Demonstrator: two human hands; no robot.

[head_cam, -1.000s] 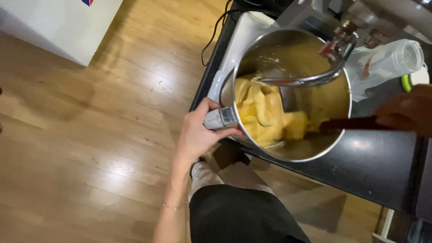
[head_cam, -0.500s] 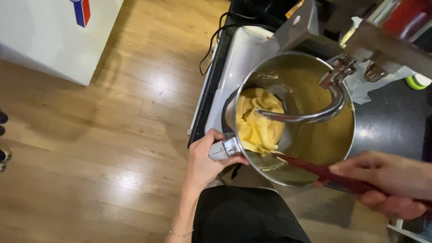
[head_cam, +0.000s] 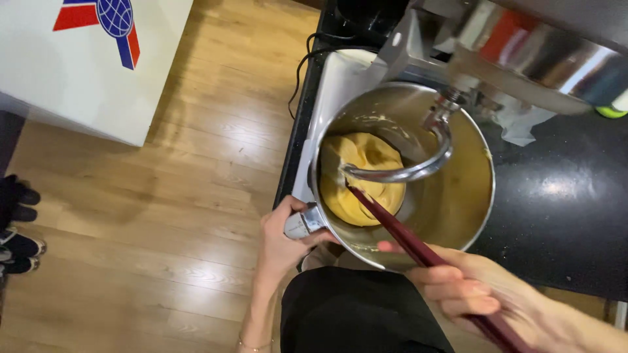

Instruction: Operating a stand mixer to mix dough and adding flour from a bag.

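Note:
A steel mixing bowl [head_cam: 461,196] sits under a stand mixer head [head_cam: 523,55] on a black counter. Yellow dough [head_cam: 366,173] lies in its left half, with the metal dough hook [head_cam: 418,167] curving over it. My left hand [head_cam: 284,238] grips the bowl's handle [head_cam: 302,223] at the near left rim. My right hand [head_cam: 477,291] holds a dark red spatula [head_cam: 399,229] whose tip reaches into the dough beneath the hook.
The black counter [head_cam: 562,216] stretches right of the bowl. A black cable [head_cam: 307,62] runs along its far left edge. A white box with a red and blue emblem [head_cam: 91,59] stands on the wooden floor [head_cam: 170,242]. Dark shoes [head_cam: 16,229] lie at the left edge.
My right hand came in from the right and pushed the spatula deeper into the bowl, under the hook. The dough has gathered into one mass at the left. The view shifted closer.

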